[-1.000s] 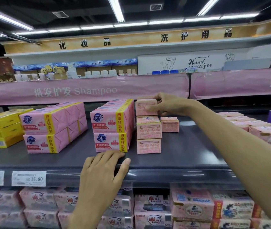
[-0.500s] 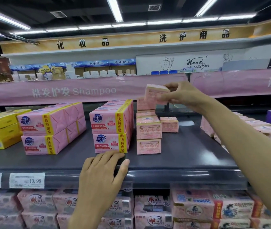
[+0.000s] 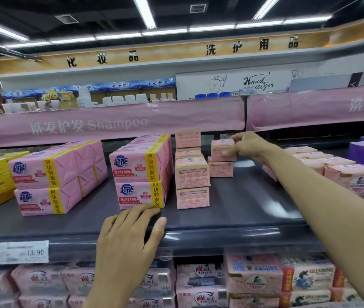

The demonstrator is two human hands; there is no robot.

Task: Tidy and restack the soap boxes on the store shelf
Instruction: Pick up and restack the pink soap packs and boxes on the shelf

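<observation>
My right hand (image 3: 246, 144) reaches to the far side of the dark shelf (image 3: 238, 203), fingers closed around a small pink soap box (image 3: 222, 150) that sits on top of another small box (image 3: 220, 168). Just left of it stands a taller stack of the same pink boxes (image 3: 191, 174), and left again a pair of larger pink four-packs (image 3: 141, 172). My left hand (image 3: 129, 234) lies flat and open on the near edge of the shelf, holding nothing, fingertips just in front of the lower four-pack. A price tag (image 3: 23, 252) sits on the shelf's front rail at near left.
</observation>
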